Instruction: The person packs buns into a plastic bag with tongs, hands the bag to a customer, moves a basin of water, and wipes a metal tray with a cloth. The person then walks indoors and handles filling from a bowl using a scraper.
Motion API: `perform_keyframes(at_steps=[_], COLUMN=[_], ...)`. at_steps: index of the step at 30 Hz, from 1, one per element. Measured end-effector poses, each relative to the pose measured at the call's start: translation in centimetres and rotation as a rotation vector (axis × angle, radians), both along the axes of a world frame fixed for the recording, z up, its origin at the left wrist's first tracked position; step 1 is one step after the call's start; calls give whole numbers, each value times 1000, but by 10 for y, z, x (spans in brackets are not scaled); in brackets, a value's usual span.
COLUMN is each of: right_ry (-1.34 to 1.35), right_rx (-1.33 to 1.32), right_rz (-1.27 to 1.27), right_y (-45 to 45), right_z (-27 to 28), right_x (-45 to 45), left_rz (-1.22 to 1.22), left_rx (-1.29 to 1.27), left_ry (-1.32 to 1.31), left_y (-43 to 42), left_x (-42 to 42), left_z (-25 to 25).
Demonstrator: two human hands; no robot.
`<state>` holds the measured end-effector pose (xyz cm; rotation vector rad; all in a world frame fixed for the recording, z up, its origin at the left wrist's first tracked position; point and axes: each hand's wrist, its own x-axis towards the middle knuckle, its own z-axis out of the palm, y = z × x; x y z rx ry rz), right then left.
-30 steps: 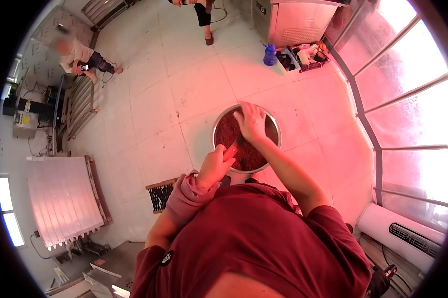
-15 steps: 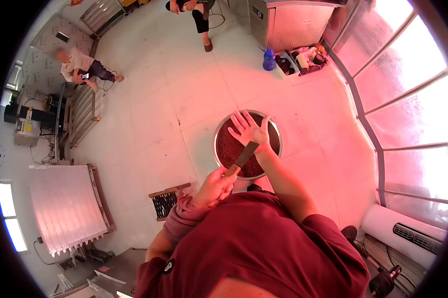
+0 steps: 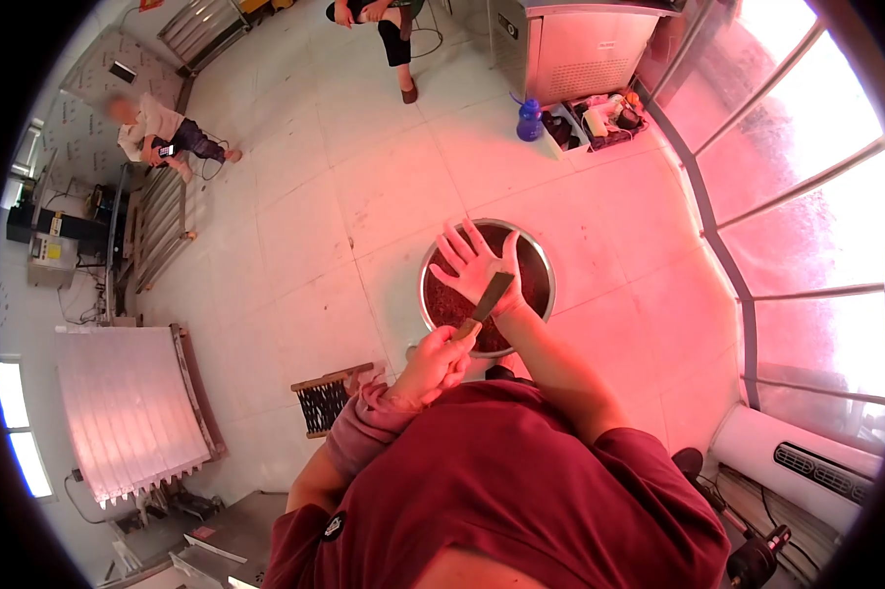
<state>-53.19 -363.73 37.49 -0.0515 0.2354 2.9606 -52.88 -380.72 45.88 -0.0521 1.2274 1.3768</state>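
Observation:
My left hand [image 3: 431, 367] is wrapped around the wooden handle of a scraper [image 3: 492, 297] with a flat, dark blade. The blade lies over the heel of the palm of my right hand [image 3: 474, 273]; I cannot tell whether it touches the skin. That right hand is open, palm up and fingers spread, above a round metal basin [image 3: 552, 285]. Dark red, crumbly material [image 3: 445, 306] fills the basin, partly hidden by my hands and forearm.
A small wooden stool with a dark woven top [image 3: 322, 404] stands left of me. A blue bottle [image 3: 529, 122] and boxes of items [image 3: 599, 122] sit near a metal cabinet [image 3: 585, 59]. Two people sit farther off: one at left [image 3: 158, 128], another at top [image 3: 393, 39].
The fingers of my right hand have shifted slightly left and spread. The scraper has turned a little more upright and moved slightly across the palm's heel.

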Motion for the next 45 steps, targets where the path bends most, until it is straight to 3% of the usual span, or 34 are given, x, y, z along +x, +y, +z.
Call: perform_keyframes(at_steps=[14, 20, 24, 28, 34, 37, 39, 41, 43, 45], right_ry=[156, 190, 95, 174, 230, 209, 285, 105, 64, 125], right_rx=[3, 248, -40, 132, 54, 330, 319, 141, 77, 141], right_rz=[100, 237, 157, 105, 134, 186, 234, 200, 150, 70], right_y=[-14, -31, -23, -2, -1, -10, -20, -21, -11, -4], right_z=[-6, -8, -8, -6, -2, -24, -23, -25, -10, -10], right_x=[11, 20, 19, 12, 15, 17, 20, 22, 25, 15], left_rz=[73, 94, 36, 15, 10, 70, 79, 13, -45, -87], left_rx=[140, 141, 194, 153, 161, 140, 160, 47, 104, 18], left_ry=[-102, -107, -114, -122, -129, -118, -82, -12, 24, 48], left_y=[9, 16, 11, 7, 10, 16, 17, 19, 7, -1], left_x=[-9, -20, -23, -18, -22, -22, -23, -23, -22, -22], left_z=[-5, 10, 13, 16, 20, 22, 21, 35, 32, 29])
